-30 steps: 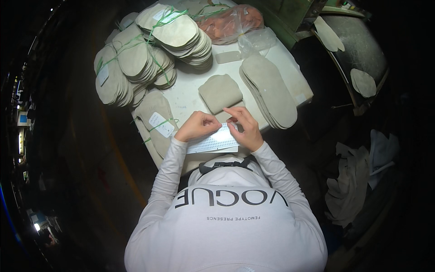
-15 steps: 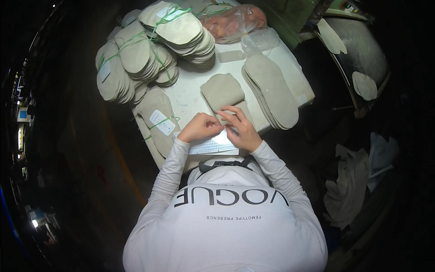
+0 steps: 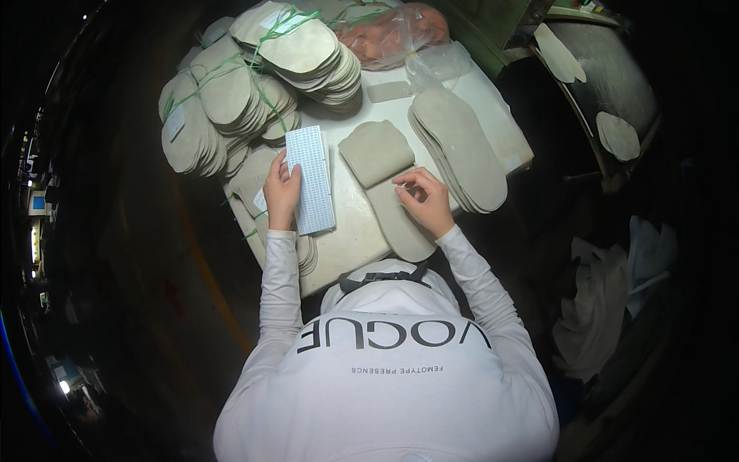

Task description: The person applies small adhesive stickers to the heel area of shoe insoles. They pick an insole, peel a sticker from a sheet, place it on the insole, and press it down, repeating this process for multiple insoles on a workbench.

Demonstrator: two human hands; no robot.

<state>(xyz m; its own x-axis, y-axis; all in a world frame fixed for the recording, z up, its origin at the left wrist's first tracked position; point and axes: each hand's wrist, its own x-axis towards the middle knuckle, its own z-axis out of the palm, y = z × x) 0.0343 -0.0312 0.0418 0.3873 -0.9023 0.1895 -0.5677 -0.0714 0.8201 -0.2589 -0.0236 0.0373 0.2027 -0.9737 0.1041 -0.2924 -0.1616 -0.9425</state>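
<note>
My left hand (image 3: pixel 282 194) grips the edge of a printed label sheet (image 3: pixel 311 185), white with pale blue rows, held upright on the left part of the table. Thumb and index finger of my right hand (image 3: pixel 428 202) are pinched together; anything between them is too small to make out. That hand hovers over a grey-beige insole-shaped piece (image 3: pixel 402 227), whose far part lies under a folded-over flap (image 3: pixel 376 152). Beneath my left hand, partly hidden, is a stack of similar pieces (image 3: pixel 248 185) tied with green string.
Tied bundles of cut pieces (image 3: pixel 300 50) pile up at the back left of the white table (image 3: pixel 350 250). To the right lies a loose stack of insole shapes (image 3: pixel 462 150). Behind it sits a clear bag with orange-brown contents (image 3: pixel 396 35). Cloth (image 3: pixel 593 308) hangs low at right.
My left hand has moved left and away from me, lifting the label sheet off the near end of the insole piece. My right hand has parted from it and shifted slightly right.
</note>
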